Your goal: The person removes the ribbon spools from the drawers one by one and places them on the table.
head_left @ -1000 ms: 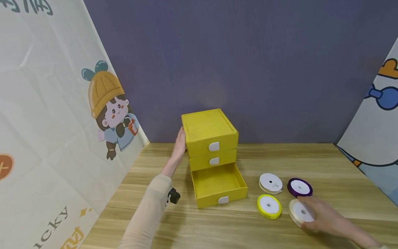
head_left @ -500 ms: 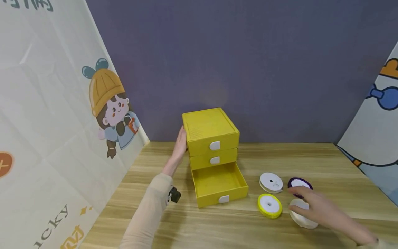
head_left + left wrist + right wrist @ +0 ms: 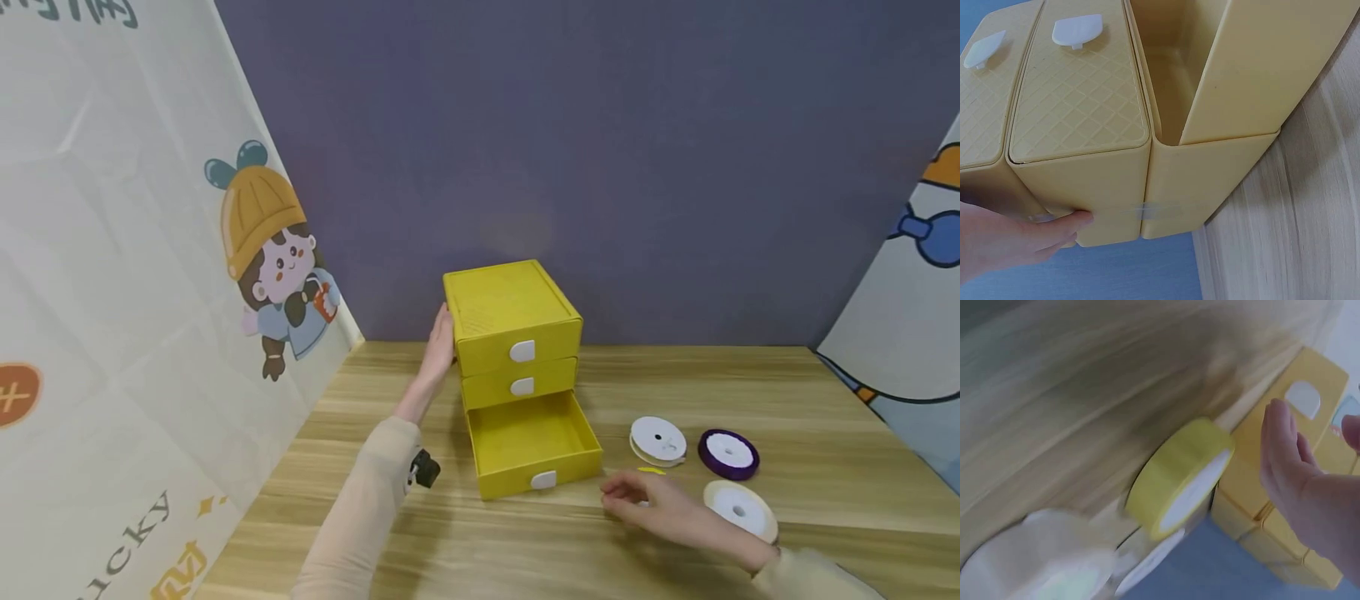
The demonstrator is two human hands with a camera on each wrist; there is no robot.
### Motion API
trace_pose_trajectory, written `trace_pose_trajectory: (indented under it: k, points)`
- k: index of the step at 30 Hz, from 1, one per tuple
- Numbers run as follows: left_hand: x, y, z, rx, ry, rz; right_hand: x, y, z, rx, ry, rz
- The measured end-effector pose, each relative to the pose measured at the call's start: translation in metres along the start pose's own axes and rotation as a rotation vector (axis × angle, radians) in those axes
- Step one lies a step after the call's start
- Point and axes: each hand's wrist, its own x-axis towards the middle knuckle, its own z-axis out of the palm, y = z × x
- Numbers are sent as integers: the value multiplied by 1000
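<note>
My left hand (image 3: 437, 350) rests against the left side of a yellow three-drawer box (image 3: 513, 300); its fingers touch the side wall in the left wrist view. The bottom drawer (image 3: 510, 482) is pulled out, while the upper two are closed. My right hand (image 3: 663, 510) hovers just right of that drawer, fingers loosely bent and holding nothing. Beneath it, mostly hidden in the head view, lies a yellow ribbon roll (image 3: 1175, 469). A cream ribbon roll (image 3: 742, 510) lies beside the right wrist. Behind are a white ribbon roll (image 3: 654, 439) and a purple ribbon roll (image 3: 729, 454).
The wooden table (image 3: 825, 450) runs back to a dark blue-grey wall (image 3: 637, 183). A printed white sheet (image 3: 135, 275) borders the left side, and another printed panel (image 3: 892, 333) borders the right.
My right hand has left the cream ribbon roll and moved left, over the yellow one towards the drawer. The left hand stays against the box.
</note>
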Motion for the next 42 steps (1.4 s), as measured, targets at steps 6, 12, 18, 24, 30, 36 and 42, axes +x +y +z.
trace_pose_trajectory:
  k: [6, 12, 18, 24, 30, 36, 42]
  points:
    - [1, 0, -1, 6, -5, -5, 15, -5, 21, 284, -97, 111]
    - [1, -1, -1, 1, -9, -2, 26, -6, 40, 606, -190, 286]
    - [1, -1, 0, -5, 14, 9, 36, -10, 53, 787, -173, 380]
    - [2, -4, 0, -5, 12, 5, 45, -15, 61, 845, -120, 442]
    - [3, -3, 2, -19, 7, 6, 51, -16, 65, 919, -97, 466]
    - [2, -1, 3, -25, 19, 7, 55, -14, 66, 990, -61, 495]
    - [-1, 2, 2, -20, 8, 6, 58, -14, 65, 1049, -55, 522]
